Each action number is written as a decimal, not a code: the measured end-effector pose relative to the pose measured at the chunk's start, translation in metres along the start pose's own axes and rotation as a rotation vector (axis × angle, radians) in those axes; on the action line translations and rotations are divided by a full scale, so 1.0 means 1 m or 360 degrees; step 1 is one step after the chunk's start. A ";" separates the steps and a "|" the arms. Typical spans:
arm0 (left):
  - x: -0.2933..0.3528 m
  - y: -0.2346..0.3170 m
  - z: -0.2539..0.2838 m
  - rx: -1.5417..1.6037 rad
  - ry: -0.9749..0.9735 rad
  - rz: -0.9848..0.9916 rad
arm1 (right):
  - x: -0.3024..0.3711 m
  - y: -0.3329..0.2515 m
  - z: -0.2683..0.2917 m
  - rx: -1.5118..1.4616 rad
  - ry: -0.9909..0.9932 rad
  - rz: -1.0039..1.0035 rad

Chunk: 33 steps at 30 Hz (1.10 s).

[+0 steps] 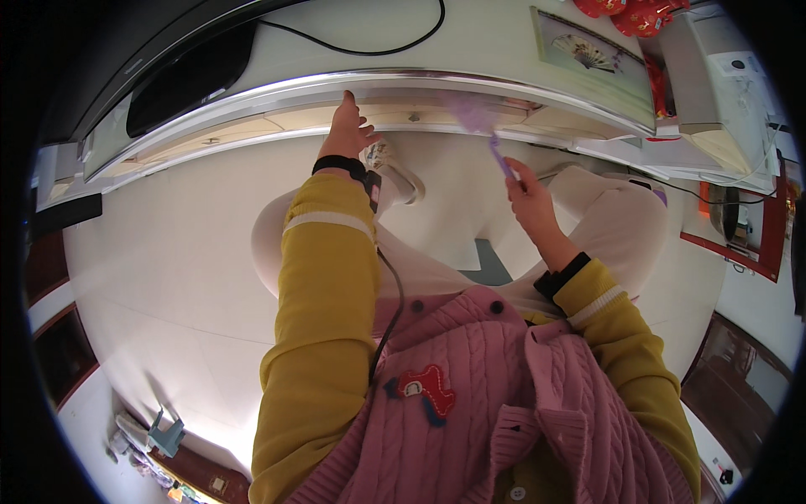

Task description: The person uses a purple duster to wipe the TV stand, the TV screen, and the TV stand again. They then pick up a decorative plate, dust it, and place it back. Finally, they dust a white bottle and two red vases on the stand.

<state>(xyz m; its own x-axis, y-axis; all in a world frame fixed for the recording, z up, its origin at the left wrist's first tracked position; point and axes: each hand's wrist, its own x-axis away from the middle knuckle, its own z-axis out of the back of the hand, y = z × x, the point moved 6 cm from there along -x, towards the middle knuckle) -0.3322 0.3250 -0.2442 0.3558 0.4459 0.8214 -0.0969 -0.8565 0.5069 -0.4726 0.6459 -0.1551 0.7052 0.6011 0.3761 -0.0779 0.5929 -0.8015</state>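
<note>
A small purple duster [499, 153] is in my right hand [532, 206], whose fingers are wrapped round its thin handle. The fluffy pale purple head points up and left, blurred, against the front of a long, low white cabinet [395, 81]. My left hand [346, 133] is held out with its fingers apart and nothing in it. Its fingertips come close to the shiny front edge of the cabinet; whether they touch it I cannot tell. Cream drawer fronts with small knobs show below that edge.
A large black screen [109, 67] and a black cable [361, 52] occupy the cabinet top. A fan picture [592, 63] and red ornaments [642, 15] lie to the right. Beneath me is a grey-green seat [487, 265]. A red-framed shelf [768, 244] stands at far right.
</note>
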 end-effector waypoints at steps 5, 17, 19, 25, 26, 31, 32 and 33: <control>-0.001 -0.002 -0.002 -0.0051 0.0004 0.0020 | 0.002 0.012 -0.001 -0.0202 -0.0183 -0.0321; -0.010 -0.008 -0.001 -0.0069 0.0016 0.0087 | 0.006 0.015 0.005 0.0074 -0.0436 -0.0245; -0.010 -0.009 -0.001 -0.0064 -0.0002 0.0088 | -0.001 0.026 0.013 0.0174 -0.0326 -0.0497; -0.007 -0.010 -0.003 -0.0068 0.0032 0.0091 | -0.028 -0.014 0.003 0.0143 -0.0331 -0.0067; -0.007 -0.011 -0.002 -0.0072 0.0050 0.0096 | -0.028 -0.023 -0.001 0.0035 -0.0428 -0.0023; -0.011 -0.012 0.001 -0.0052 0.0016 0.0103 | -0.044 -0.053 0.012 0.0088 -0.0227 -0.0166; -0.013 -0.012 0.002 -0.0044 0.0013 0.0103 | -0.047 -0.053 0.020 0.0170 -0.0204 -0.0330; -0.014 -0.013 0.003 -0.0060 0.0002 0.0101 | -0.045 -0.057 0.026 0.0185 -0.0240 -0.0307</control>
<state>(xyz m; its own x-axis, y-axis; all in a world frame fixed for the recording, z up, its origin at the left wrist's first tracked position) -0.3332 0.3284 -0.2632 0.3465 0.3912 0.8526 -0.1544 -0.8727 0.4631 -0.5177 0.5988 -0.1142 0.6026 0.5389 0.5886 -0.0390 0.7566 -0.6528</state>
